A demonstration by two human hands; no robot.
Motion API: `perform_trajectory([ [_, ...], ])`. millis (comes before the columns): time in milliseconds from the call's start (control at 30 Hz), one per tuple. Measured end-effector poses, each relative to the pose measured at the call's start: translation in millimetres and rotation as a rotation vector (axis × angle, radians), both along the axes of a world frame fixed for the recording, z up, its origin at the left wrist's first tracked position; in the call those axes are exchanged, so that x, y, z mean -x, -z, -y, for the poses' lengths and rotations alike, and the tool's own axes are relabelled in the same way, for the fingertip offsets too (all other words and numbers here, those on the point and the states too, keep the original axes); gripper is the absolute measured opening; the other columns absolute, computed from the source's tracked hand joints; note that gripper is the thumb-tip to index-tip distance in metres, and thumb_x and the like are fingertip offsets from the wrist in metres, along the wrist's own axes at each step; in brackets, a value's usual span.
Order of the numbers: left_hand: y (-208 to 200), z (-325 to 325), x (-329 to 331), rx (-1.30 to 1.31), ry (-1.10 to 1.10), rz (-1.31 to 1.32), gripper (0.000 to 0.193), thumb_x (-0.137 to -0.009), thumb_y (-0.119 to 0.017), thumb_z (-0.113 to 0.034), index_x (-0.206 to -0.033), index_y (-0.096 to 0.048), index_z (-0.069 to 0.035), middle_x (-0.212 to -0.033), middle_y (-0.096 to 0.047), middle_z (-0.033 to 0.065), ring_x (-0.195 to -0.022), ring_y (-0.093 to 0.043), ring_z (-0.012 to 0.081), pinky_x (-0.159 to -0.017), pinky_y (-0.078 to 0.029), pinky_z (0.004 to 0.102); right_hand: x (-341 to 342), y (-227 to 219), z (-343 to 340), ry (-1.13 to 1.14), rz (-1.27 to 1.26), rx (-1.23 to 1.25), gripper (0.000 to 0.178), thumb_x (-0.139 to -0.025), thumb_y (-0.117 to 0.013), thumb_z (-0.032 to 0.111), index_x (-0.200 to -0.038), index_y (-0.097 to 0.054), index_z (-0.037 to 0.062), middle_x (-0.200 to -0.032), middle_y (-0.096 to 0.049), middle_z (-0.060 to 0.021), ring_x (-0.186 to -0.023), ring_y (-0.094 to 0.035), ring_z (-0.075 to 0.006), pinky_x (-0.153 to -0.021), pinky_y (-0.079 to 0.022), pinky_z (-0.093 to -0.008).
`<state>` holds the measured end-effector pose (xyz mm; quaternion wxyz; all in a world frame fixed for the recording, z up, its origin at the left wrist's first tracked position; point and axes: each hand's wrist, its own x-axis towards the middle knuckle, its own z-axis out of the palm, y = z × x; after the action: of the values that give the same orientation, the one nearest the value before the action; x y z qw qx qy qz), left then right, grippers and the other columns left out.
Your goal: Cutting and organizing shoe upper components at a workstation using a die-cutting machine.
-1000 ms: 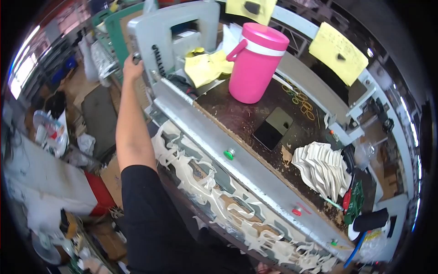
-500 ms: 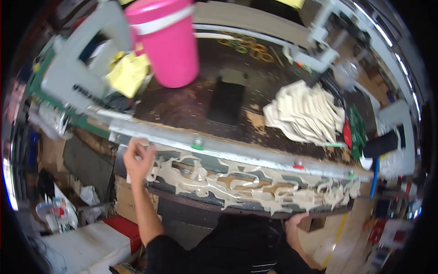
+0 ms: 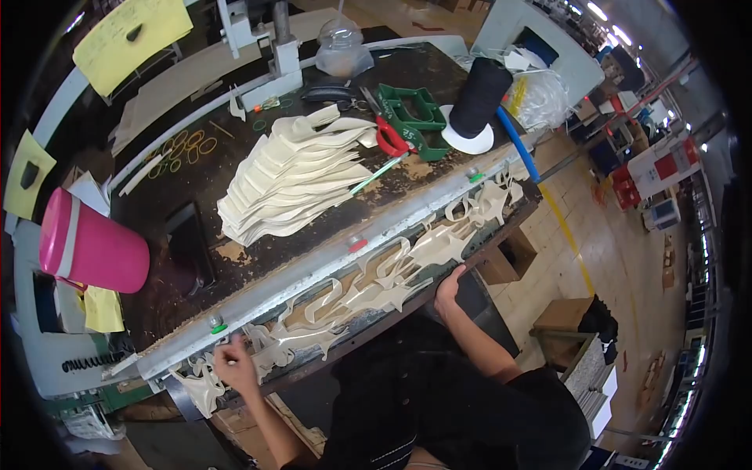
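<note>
My left hand (image 3: 235,366) is over the left part of a long, narrow tray of cream offcuts (image 3: 313,321), its fingers curled together; what they hold, if anything, is hidden. At the near side of that tray my right hand (image 3: 450,290) grips the dark outer rim (image 3: 403,311), with the thumb near the top and the other fingers partly out of sight. The offcuts are thin, curly scraps with cut-out shapes, tangled along the tray's length. Behind them runs a pale metal rail (image 3: 282,284) with green and red knobs.
Cut cream pieces (image 3: 294,176) lie stacked on the dark worktable. Around them are a pink tumbler (image 3: 94,243), a dark phone (image 3: 190,244), red-handled scissors (image 3: 392,137), a green frame-like tool (image 3: 411,117), and a black thread cone (image 3: 478,98). Cardboard boxes (image 3: 505,254) stand right.
The view has swung, showing more of the table's right side and floor. My left hand stays near the tray's left end, fingers still curled; my right hand remains at its near rim.
</note>
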<state>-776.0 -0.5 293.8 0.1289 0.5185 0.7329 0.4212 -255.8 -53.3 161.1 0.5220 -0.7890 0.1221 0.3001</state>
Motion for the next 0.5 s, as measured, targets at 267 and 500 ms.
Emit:
perform_trajectory([
  [267, -3.9, 66.4, -116.4, 0.311, 0.605, -0.043, 0.032, -0.08, -0.09, -0.024, -0.096, -0.073, -0.003, -0.09, -0.069, 0.0137, -0.083, -0.068, 0.0335, -0.079, -0.055, 0.0421, -22.6, -25.1, 26.4, -0.155, 1.063, 0.296, 0.073, -0.102, -0.066, 0.045, -0.153, -0.046, -0.0045, -0.154, -0.049, -0.0268, -0.141, -0.044, -0.0466, -0.123, -0.029, -0.0541],
  [500, 2.9, 113.1, -133.8, 0.444, 0.591, -0.065, 0.045, -0.073, -0.096, -0.026, -0.104, -0.075, 0.0, -0.098, -0.066, 0.0166, -0.093, -0.067, 0.0375, -0.084, -0.055, 0.0454, -40.0, -99.2, 46.9, -1.168, 1.251, 0.045, 0.032, -0.085, -0.085, 0.035, -0.081, -0.073, 0.0061, -0.092, -0.068, -0.0143, -0.104, -0.064, -0.0375, -0.111, -0.04, -0.0546],
])
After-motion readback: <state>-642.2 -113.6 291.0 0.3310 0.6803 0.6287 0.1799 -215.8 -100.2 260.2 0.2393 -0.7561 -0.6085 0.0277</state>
